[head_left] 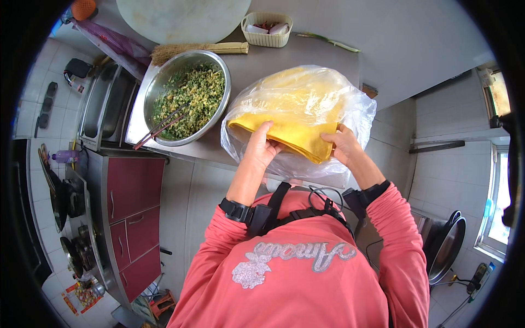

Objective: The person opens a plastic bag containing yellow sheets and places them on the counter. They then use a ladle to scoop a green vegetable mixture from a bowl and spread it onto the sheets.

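Observation:
A stack of thin yellow folded sheets (284,134), soft like cloth or thin dough skins, lies partly inside a clear plastic bag (358,112) on the counter. My left hand (261,147) grips the near edge of the sheets, thumb on top and fingers underneath. At their right corner my right hand (348,146) pinches the edge between thumb and fingers. The far part of the sheets shows through the plastic. Left of the bag stands a steel bowl (224,104) of chopped green and yellow filling (188,98), with dark chopsticks (164,128) leaning over its near rim.
Behind the bowl lies a straw brush (199,50), in front of a round pale board (186,19). A cream basket (267,39) and a green onion (328,41) are at the counter's back. A sink (104,104) and red cabinets (134,188) are on the left.

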The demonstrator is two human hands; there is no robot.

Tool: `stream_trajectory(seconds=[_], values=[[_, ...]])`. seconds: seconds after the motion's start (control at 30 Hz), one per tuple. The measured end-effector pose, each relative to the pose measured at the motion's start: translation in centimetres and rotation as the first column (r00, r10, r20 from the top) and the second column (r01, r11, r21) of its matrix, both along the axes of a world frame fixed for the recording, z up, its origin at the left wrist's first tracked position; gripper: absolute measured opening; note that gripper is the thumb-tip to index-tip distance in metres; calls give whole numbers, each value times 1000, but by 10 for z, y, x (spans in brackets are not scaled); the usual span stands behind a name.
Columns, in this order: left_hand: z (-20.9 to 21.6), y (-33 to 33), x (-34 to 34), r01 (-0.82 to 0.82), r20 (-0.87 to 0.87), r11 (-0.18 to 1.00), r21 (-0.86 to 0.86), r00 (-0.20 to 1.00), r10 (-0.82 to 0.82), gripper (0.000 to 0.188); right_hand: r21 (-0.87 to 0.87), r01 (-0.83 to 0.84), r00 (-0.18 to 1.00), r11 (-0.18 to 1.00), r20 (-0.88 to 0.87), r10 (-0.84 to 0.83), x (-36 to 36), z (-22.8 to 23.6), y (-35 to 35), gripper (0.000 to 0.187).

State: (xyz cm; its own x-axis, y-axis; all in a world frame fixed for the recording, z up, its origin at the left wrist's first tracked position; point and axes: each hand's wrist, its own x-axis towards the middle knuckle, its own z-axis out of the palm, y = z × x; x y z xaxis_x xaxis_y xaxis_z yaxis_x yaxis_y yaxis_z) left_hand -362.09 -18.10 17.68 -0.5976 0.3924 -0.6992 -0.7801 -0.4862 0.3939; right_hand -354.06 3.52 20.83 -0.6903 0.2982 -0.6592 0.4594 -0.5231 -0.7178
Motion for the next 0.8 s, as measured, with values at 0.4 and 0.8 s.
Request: stream_trajectory(seconds=[0.4,0.8], values=[[6,-24,-2,104,-82,983,-151,990,-117,45,728,-254,965,637,235,116,16,-37,2,51],[-9,-40,-12,-53,-417,686,-726,827,-378,28,546,-781,359,-301,789,499,64,10,-12,18]])
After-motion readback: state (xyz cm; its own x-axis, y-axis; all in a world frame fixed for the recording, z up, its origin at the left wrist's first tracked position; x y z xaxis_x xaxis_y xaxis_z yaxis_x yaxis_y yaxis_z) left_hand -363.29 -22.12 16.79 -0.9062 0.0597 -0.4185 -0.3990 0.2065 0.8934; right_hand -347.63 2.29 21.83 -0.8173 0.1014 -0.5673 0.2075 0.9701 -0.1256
